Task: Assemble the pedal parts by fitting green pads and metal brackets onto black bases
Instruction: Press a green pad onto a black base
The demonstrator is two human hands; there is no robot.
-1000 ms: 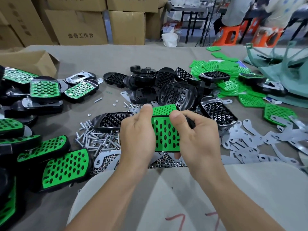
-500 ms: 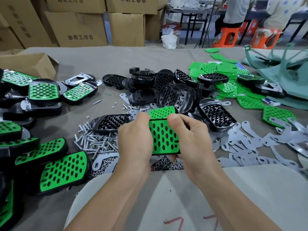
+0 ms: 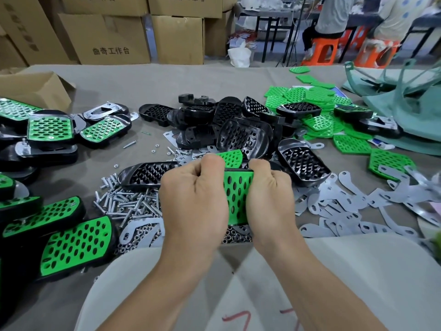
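Head | left hand (image 3: 193, 201) + right hand (image 3: 269, 201) | grips curled round flat green pad (image 3: 238, 194) (oval holes)

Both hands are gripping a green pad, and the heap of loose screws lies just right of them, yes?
Not quite: the head view shows the left hand and right hand gripping the green pad, but the screws lie left of them; metal brackets lie on the right.
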